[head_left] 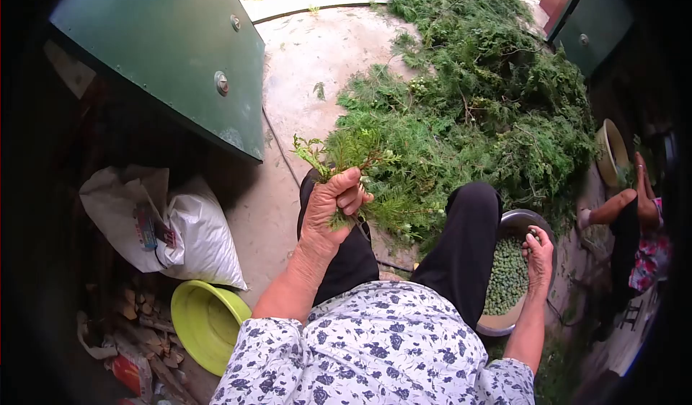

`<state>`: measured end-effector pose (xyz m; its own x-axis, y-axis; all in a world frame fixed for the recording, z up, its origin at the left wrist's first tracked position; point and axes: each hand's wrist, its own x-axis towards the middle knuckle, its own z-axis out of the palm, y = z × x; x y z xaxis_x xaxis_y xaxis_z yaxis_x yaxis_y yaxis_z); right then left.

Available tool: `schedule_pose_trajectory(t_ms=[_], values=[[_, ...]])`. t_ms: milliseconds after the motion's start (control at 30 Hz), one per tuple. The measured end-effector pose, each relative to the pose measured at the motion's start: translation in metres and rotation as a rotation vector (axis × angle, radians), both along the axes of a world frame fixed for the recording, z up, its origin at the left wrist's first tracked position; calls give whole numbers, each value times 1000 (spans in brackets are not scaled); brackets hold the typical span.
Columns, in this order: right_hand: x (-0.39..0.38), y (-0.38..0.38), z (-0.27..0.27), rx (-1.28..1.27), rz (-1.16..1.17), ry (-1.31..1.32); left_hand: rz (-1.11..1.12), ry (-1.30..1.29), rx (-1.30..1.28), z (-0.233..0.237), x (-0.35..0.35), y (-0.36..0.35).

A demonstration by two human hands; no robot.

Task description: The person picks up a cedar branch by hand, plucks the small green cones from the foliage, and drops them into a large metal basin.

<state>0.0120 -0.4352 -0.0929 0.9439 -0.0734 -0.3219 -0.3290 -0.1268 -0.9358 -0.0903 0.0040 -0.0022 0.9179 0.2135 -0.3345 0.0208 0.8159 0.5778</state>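
Note:
My left hand (pixel 333 207) is closed round a leafy evergreen sprig (pixel 349 149), raised above my left knee. Its scaly green fronds spread out above and to the right of my fingers. Over the right rim of a metal basin (pixel 515 217), my right hand (pixel 538 257) has its fingers curled together; what they may hold is too small to make out. Small round green cones (pixel 507 279) fill much of the basin, which stands beside my right knee. In front of my knees lies a big heap of cut evergreen branches (pixel 468 124).
At left, a yellow-green plastic basin (pixel 209 326) stands near firewood (pixel 148 326) and a white sack (pixel 202 235). A green metal door (pixel 166 59) stands above them. Another person (pixel 634 225) sits at far right near a pale basin (pixel 611 152). A cable (pixel 281 145) crosses the floor.

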Motion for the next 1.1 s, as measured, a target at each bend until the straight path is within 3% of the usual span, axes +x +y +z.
schedule_pose_trajectory(t_ms=[33, 100, 133, 200, 300, 333, 433, 467, 533, 600, 767, 833, 900, 1000, 1033, 1100], values=[[-7, -19, -12, -4, -5, 5, -5, 5, -4, -2, -2, -3], [-20, -59, -38, -238, -264, 345, -11, 46, -60, -6, -4, -8], [-27, -91, -72, -241, -267, 351, -13, 52, -63, -6, -6, -11], [-39, -146, -143, -717, -251, 67, -27, 50, -42, -5, -9, -15], [-56, -158, -162, -854, -260, 84, -25, 54, -31, -2, -11, -19], [-59, -164, -175, -1003, -216, 10, -21, 61, -34, -1, -11, -20], [-58, -193, -195, -1072, -268, 190, -23, 62, -18, 0, -12, -26], [-60, -191, -208, -659, -599, 21, -28, 65, -18, 1, -12, -29], [-66, -181, -188, -785, -484, 60, -15, 70, 61, 3, -11, -35], [-67, -125, -118, -1073, -340, 226, -17, 83, 76, 5, -9, -39], [-70, -140, -148, -1178, -190, 262, -39, 106, 71, -2, -3, -45], [-54, -136, -145, -1230, -277, -30, -57, 118, 70, -4, -1, -47], [-27, -70, -80, -680, -458, -379, -79, 164, 77, -5, 0, -50], [-15, 61, 38, 85, -313, -425, -129, 214, 50, -13, 5, -59], [-14, 90, 55, 114, -187, -513, -141, 222, 16, -15, 7, -62], [-16, 136, 83, 211, 118, -414, -156, 241, 16, -16, 8, -68]])
